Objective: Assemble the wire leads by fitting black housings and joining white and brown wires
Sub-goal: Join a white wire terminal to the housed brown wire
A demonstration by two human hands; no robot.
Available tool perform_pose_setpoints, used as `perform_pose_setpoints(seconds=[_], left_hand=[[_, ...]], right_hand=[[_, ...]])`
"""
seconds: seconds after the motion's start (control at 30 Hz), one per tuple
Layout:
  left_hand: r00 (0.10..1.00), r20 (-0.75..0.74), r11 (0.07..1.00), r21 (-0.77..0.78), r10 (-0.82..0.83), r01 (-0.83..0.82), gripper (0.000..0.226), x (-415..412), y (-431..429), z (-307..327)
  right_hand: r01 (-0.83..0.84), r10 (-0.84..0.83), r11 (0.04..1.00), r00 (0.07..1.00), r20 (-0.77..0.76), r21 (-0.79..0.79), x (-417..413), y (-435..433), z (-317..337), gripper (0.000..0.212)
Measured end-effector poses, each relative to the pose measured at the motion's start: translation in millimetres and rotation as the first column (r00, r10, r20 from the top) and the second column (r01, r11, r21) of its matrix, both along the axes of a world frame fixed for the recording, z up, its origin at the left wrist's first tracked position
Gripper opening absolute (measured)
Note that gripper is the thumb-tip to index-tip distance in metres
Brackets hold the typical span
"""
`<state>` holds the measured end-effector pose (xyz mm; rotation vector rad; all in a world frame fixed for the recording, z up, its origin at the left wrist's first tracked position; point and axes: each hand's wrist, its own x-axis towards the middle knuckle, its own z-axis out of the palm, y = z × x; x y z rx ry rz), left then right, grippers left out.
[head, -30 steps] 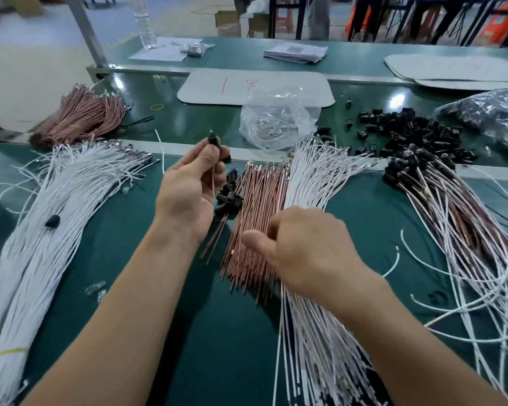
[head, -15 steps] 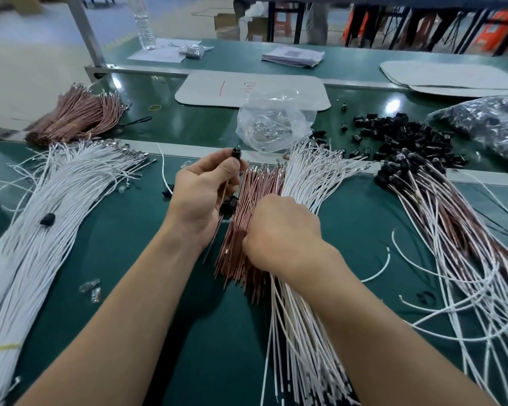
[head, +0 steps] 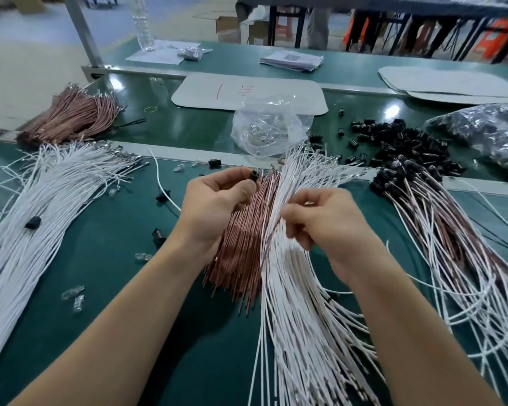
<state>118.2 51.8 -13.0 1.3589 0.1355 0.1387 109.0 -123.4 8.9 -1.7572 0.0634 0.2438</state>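
Note:
My left hand (head: 214,206) pinches a small black housing (head: 253,174) between thumb and fingers, above the top of a bundle of brown wires (head: 241,247). My right hand (head: 320,221) is curled over the bundle of white wires (head: 299,288) beside it and pinches a thin wire that runs down and left from its fingers. A heap of loose black housings (head: 405,145) lies at the back right. Finished leads with housings (head: 440,230) fan out on the right.
A large white wire bundle (head: 41,218) lies on the left, another brown bundle (head: 74,115) behind it. A clear plastic bag (head: 270,124) sits behind my hands, a dark bag (head: 487,130) at far right. Stray housings and clear caps dot the green mat (head: 106,259).
My right hand has lifted off the wire bundles and moved right, drawing a wire up. My left hand has stayed over the brown wires, still holding the housing.

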Motion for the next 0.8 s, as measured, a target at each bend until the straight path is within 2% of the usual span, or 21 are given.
perform_pose_setpoints(seconds=[0.1, 0.23, 0.3, 0.43, 0.6, 0.8], left_hand=[[0.999, 0.03, 0.997, 0.073, -0.026, 0.024, 0.025, -2.4, -1.2, -3.7], [0.993, 0.076, 0.967, 0.246, -0.089, 0.068, 0.034, -4.8, -9.4, -7.9], [0.993, 0.078, 0.948, 0.312, -0.093, 0.065, 0.038, -4.9, -10.9, -9.5], [0.988, 0.105, 0.941, 0.332, -0.109, 0.068, 0.038, -4.8, -10.0, -12.1], [0.981, 0.131, 0.917, 0.391, -0.142, 0.08, 0.036, -5.4, -11.5, -14.4], [0.98, 0.142, 0.918, 0.389, -0.137, 0.072, 0.027, -4.8, -12.3, -16.5]], right_hand=[[0.223, -0.265, 0.926, 0.959, 0.103, 0.303, 0.3, -5.8, -7.3, 0.018], [0.28, -0.388, 0.856, 0.903, 0.182, 0.435, -0.6, -7.0, -10.9, 0.019], [0.278, -0.411, 0.846, 0.884, 0.224, 0.455, -0.8, -6.1, -10.8, 0.019], [0.259, -0.392, 0.873, 0.877, 0.278, 0.413, 0.5, -5.9, -14.5, 0.014], [0.232, -0.368, 0.877, 0.887, 0.28, 0.421, 1.6, -6.2, -14.6, 0.013], [0.207, -0.349, 0.875, 0.896, 0.275, 0.438, -0.1, -7.1, -14.0, 0.014]])
